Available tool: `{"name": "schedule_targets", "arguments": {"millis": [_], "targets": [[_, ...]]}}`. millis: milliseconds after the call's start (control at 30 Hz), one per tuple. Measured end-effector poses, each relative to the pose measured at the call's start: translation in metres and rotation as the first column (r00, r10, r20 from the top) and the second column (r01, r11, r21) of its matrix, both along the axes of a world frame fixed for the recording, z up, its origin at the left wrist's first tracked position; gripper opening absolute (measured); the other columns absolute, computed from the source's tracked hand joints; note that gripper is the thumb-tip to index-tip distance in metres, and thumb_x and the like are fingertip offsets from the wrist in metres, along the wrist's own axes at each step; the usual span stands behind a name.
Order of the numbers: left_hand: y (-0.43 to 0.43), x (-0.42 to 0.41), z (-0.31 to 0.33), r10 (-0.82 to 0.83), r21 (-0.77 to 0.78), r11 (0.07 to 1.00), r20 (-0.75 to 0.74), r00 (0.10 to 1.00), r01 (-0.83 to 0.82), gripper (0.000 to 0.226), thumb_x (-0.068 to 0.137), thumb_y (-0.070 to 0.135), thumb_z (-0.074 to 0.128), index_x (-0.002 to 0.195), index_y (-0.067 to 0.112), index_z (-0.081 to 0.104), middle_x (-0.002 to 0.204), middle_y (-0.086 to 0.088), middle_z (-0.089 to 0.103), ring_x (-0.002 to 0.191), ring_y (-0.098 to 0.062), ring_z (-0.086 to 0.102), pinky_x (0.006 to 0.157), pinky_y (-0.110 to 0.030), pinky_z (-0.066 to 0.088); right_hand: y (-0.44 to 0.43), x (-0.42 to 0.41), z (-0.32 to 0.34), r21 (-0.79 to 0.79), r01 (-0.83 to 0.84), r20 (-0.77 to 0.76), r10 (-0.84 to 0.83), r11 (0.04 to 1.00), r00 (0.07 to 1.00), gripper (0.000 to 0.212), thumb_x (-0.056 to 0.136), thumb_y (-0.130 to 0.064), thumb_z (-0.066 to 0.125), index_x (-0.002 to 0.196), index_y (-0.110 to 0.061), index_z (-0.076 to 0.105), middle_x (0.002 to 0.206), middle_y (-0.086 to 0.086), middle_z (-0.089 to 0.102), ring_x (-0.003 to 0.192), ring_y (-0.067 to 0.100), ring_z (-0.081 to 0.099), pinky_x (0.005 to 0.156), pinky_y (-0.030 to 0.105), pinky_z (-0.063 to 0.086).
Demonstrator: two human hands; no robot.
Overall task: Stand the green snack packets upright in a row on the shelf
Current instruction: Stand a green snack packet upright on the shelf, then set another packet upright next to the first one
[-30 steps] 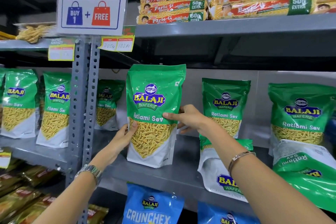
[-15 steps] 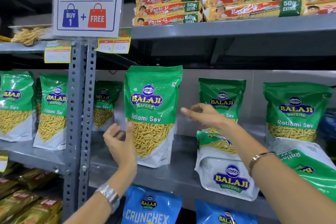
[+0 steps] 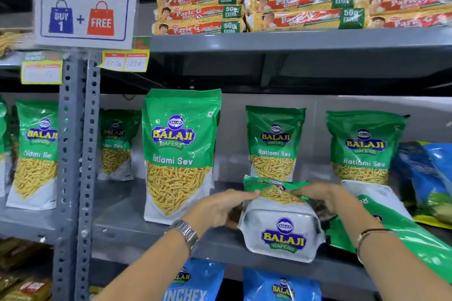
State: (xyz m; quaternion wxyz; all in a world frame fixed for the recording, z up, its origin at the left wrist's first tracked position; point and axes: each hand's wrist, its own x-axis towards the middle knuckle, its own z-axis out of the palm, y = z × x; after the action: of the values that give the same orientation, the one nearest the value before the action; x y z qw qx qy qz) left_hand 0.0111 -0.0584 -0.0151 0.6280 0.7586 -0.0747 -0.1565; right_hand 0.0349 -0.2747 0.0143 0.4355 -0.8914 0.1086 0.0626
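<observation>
**Both hands on a lying Ratlami Sev packet, middle shelf**

At far left, a Balaji packet (image 3: 36, 154) stands upright in the neighbouring bay, partly cut off by the perforated upright post (image 3: 78, 154). Just right of the post, a smaller-looking packet (image 3: 117, 144) stands at the back of the shelf (image 3: 127, 225), its print dim and hard to read. Next stands the front upright packet (image 3: 179, 154), long axis vertical, sealed top up, label facing outward, near the shelf's front.

The left hand (image 3: 220, 208) lies against the left side of the lying packet (image 3: 281, 230), fingers together and extended along its edge. This packet lies flat with its long axis running front to back, white base panel toward the camera and overhanging the shelf lip, green top pointing to the rear. The right hand (image 3: 320, 194) covers its right upper side, fingers closed over the film; its fingertips are hidden behind the packet.

Behind it a rear upright packet (image 3: 275, 142) stands, lower edge hidden. Further right another upright packet (image 3: 364, 146) stands behind a second lying packet (image 3: 391, 222), which the right forearm partly covers. Blue packets (image 3: 425, 173) at far right are blurred.
</observation>
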Motion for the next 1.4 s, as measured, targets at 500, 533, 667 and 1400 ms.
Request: {"name": "schedule_targets", "arguments": {"millis": [500, 533, 667, 1400], "targets": [[-0.011, 0.024, 0.010, 0.106, -0.250, 0.968, 0.371, 0.922, -0.011, 0.077, 0.084, -0.006, 0.058, 0.144, 0.017, 0.017, 0.132, -0.006, 0.051, 0.107, -0.017, 0.052, 0.087, -0.032, 0.046, 0.003, 0.015, 0.033, 0.313, -0.011, 0.622, -0.197, 0.950, 0.758, 0.103, 0.057, -0.018, 0.087, 0.137, -0.007, 0.022, 0.137, 0.016, 0.047, 0.123, 0.030, 0.048, 0.105, 0.045, 0.039], [-0.012, 0.027, 0.006, 0.112, -0.263, 0.965, 0.400, 0.910, -0.003, 0.078, 0.083, -0.006, 0.059, 0.144, 0.018, 0.016, 0.127, -0.003, 0.052, 0.106, -0.015, 0.053, 0.093, -0.033, 0.045, 0.002, 0.014, 0.030, 0.326, -0.022, 0.652, -0.208, 0.945, 0.729, 0.107, 0.057, -0.017, 0.087, 0.140, -0.008, 0.020, 0.138, 0.016, 0.047, 0.124, 0.030, 0.047, 0.105, 0.043, 0.039], [-0.014, 0.042, -0.011, 0.117, -0.264, 0.964, 0.504, 0.856, 0.024, 0.078, 0.079, -0.009, 0.062, 0.139, 0.024, 0.024, 0.126, -0.002, 0.053, 0.105, -0.008, 0.056, 0.084, -0.019, 0.050, -0.002, 0.011, 0.024, 0.380, -0.040, 0.722, -0.269, 0.924, 0.638, 0.112, 0.060, -0.015, 0.086, 0.146, -0.012, 0.013, 0.132, 0.019, 0.047, 0.123, 0.029, 0.045, 0.104, 0.043, 0.038], [-0.018, 0.043, -0.021, 0.242, -0.348, 0.937, 0.604, 0.759, -0.023, 0.059, 0.071, 0.006, 0.076, 0.113, 0.030, 0.042, 0.111, 0.005, 0.057, 0.097, -0.006, 0.059, 0.067, -0.011, 0.051, -0.023, 0.004, 0.029, 0.435, -0.234, 0.721, -0.180, 0.870, 0.669, 0.025, 0.073, -0.013, 0.075, 0.090, -0.010, 0.057, 0.087, 0.002, 0.067, 0.072, 0.010, 0.062, 0.049, 0.014, 0.051]]}}
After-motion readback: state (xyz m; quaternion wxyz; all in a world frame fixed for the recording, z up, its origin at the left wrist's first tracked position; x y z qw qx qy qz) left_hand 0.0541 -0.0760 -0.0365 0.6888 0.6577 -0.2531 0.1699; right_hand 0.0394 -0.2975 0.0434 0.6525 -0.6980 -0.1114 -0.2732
